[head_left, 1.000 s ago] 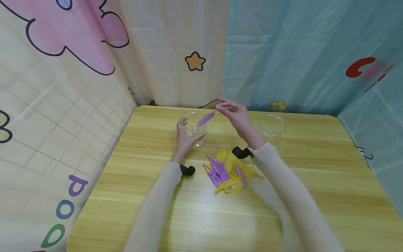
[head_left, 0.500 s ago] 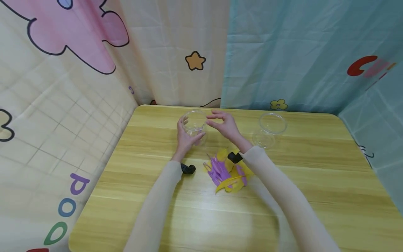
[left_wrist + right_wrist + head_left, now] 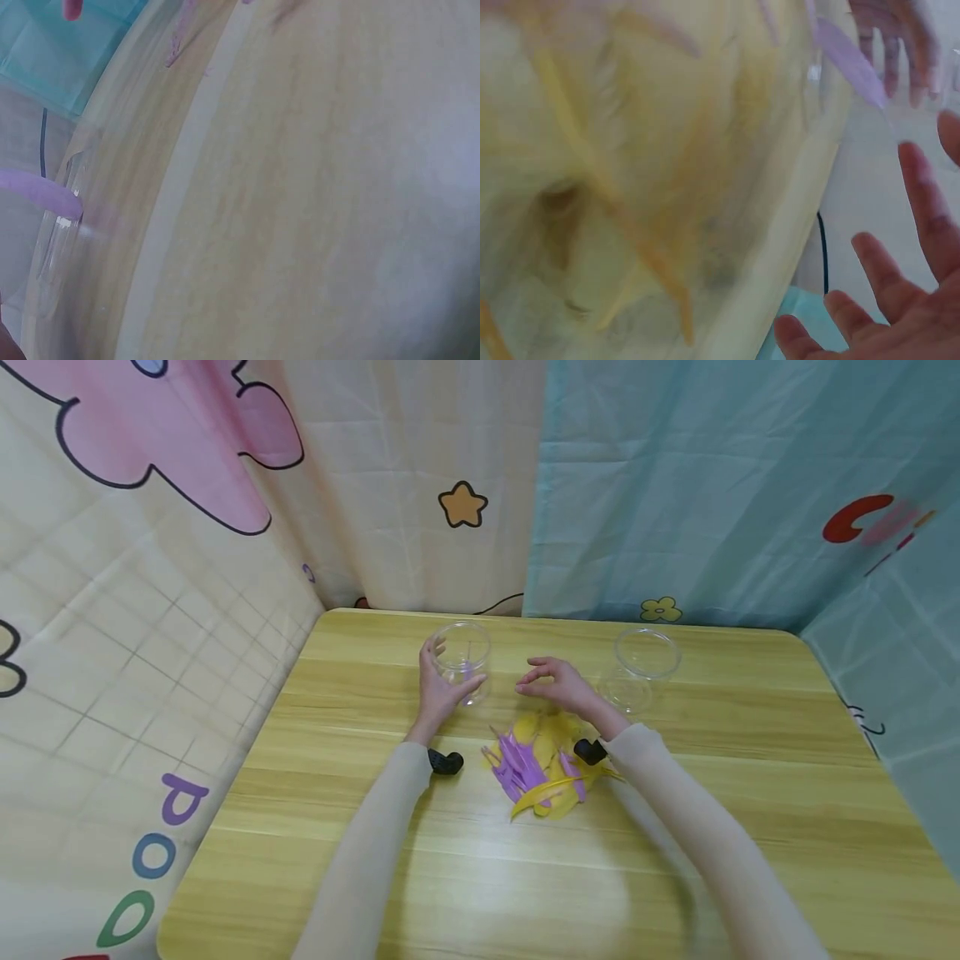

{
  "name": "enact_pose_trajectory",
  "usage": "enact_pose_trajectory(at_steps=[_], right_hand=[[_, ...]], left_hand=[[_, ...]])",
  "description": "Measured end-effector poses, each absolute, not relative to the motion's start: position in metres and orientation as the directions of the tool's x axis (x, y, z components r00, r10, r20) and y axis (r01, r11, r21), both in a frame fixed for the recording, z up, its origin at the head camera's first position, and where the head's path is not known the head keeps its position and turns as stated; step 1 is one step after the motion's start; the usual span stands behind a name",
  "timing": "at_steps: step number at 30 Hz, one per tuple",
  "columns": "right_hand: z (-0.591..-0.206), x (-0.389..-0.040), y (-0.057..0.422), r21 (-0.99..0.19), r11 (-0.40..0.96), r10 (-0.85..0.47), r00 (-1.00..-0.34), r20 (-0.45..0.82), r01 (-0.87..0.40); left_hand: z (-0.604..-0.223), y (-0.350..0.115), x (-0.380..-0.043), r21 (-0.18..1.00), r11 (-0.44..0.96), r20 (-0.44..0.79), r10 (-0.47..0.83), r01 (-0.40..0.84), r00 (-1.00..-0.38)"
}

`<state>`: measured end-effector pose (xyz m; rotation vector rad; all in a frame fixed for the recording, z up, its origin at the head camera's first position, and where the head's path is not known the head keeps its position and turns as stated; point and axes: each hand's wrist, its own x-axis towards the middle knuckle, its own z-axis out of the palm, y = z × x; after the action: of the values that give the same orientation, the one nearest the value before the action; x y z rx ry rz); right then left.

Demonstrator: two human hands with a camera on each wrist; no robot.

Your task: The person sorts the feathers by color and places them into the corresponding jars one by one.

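Note:
My left hand point(image 3: 438, 692) holds a clear, round-mouthed jar point(image 3: 483, 652), its fingers and thumb curled round the side. A purple feather point(image 3: 468, 671) stands inside the jar; its vane point(image 3: 41, 191) also shows in the left wrist view. My right hand point(image 3: 558, 683) is apart from the jar, fingers spread and holding nothing, just beyond a pile of feathers. In that pile, purple feathers point(image 3: 520, 764) lie mostly on the left, mixed with yellow feathers point(image 3: 551, 739). The right wrist view shows the right hand point(image 3: 900, 300) with separated fingers, and the jar's feather point(image 3: 851, 64) beyond.
A second clear jar point(image 3: 648, 677) stands at the back right of the wooden table point(image 3: 750, 760). Printed curtains point(image 3: 375, 510) hang close along the table's back and sides. A black wrist camera point(image 3: 447, 763) sticks out from the left sleeve.
The right hand carried a purple feather left to the jar and let it go inside. It has since drawn back right and nearer the feather pile. The left hand has stayed on the jar.

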<state>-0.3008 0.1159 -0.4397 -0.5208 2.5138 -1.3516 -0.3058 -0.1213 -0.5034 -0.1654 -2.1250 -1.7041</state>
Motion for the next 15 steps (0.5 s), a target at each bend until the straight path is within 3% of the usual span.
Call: enact_pose_trajectory(at_steps=[7,15], right_hand=[[-0.456,-0.301,0.118,-0.754,0.541,-0.617,-0.785,-0.055,-0.373],[-0.466,-0.302,0.116,-0.652,0.623,-0.635,-0.767,-0.098,-0.433]], left_hand=[[-0.503,-0.121,-0.305,0.912,0.245,0.372,-0.159,0.329,-0.915],[-0.502,-0.121,-0.305,0.905,0.238,0.393,-0.152,0.353,-0.907]])
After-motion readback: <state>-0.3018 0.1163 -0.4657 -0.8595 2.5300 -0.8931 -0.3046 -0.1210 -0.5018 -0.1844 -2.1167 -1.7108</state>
